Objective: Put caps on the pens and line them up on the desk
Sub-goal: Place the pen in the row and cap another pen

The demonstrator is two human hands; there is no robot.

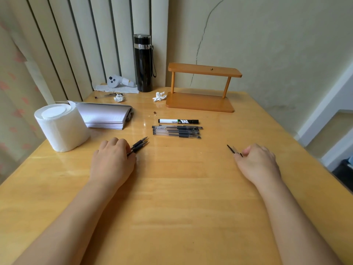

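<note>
Capped pens lie side by side in a row on the wooden desk: a black-and-white marker at the back and three clear gel pens in front of it. My left hand is closed around a few uncapped pens, their black grips and metal tips sticking out to the upper right. My right hand rests on the desk at the right, fingers curled on clear pen caps with black clips.
A toilet paper roll and an open notebook sit at the left. A black flask, a white controller, crumpled tissues and a small wooden shelf stand at the back. The desk's right edge drops off.
</note>
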